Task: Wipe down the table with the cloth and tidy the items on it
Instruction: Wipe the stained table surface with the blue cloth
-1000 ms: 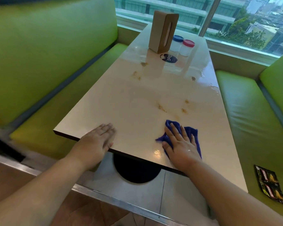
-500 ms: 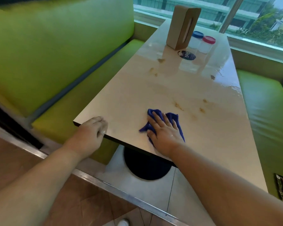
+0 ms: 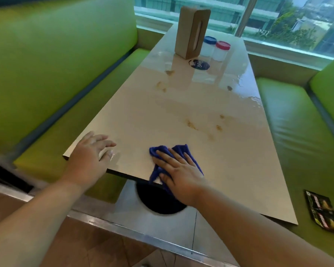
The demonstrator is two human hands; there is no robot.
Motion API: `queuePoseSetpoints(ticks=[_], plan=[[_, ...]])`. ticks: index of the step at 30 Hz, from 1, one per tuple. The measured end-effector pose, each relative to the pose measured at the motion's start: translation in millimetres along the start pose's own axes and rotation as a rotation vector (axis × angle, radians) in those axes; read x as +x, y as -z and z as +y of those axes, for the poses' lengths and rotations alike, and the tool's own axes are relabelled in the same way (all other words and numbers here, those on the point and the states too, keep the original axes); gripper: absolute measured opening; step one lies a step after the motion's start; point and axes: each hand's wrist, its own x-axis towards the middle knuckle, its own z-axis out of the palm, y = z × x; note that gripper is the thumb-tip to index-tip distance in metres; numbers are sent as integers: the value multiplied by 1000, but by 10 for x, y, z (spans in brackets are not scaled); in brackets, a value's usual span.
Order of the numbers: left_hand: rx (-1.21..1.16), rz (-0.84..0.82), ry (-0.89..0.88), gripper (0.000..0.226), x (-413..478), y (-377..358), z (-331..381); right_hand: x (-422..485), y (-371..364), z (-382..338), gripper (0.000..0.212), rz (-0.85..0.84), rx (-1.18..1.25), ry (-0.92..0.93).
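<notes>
Two jars (image 3: 221,52) | right hand (image 3: 179,172) presses cloth (image 3: 180,149) | sticker (image 3: 199,64) writing unreadable

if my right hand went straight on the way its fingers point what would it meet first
Right hand on the blue cloth has bare beige tabletop ahead; probably the brown smudges near the left edge first.

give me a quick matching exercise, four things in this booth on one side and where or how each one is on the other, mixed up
Things
1. cloth
2. tissue box
3. red-lidded jar
4. leaflet

Places or states
a. lying on the green bench seat
b. standing upright, brown
c. pressed flat under the right hand
d. next to the blue-lidded jar

Pairs: 1-c, 2-b, 3-d, 4-a
</notes>
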Motion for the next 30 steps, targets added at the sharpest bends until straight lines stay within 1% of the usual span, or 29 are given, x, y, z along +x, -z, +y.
queuePoseSetpoints(ticks=[3,5,7,10,12,15,17,19,20,21,23,25,26,28,30], plan=[[2,-50,-43,20,38,-111,151,-220,146,491,50,20,28,-292],[-12,-85,-68,20,51,-189,252,-288,178,632,52,36,29,-421],[-50,-118,-102,19,54,-272,375,-370,159,577,53,28,26,-409],[-90,-168,-144,19,70,-399,573,-677,95,461,51,30,60,-244],[-91,-197,-183,19,79,-495,695,-938,100,585,50,61,77,-218],[-90,-232,-213,20,88,-619,890,-1168,167,1043,48,95,67,-371],[-86,-248,-233,20,80,-715,1038,-1173,239,1335,50,73,43,-493],[-75,-250,-257,21,56,-829,1216,-1125,275,1458,53,50,22,-552],[-69,-254,-266,22,39,-878,1294,-1110,278,1431,55,32,7,-542],[-61,-257,-272,23,19,-942,1388,-1136,280,1393,58,12,-5,-488],[-50,-273,-278,26,-21,-1064,1571,-1283,285,1317,68,-5,-1,-297],[-26,-284,-260,33,-47,-1204,1754,-1462,338,1444,65,-21,19,-149],[8,-284,-234,43,-49,-1266,1817,-1498,370,1562,60,-23,20,-110],[154,-264,-150,67,-54,-1392,1938,-1499,433,1851,54,-5,30,-112],[291,-272,9,77,-70,-1501,2031,-1412,489,2085,53,6,39,-175]])
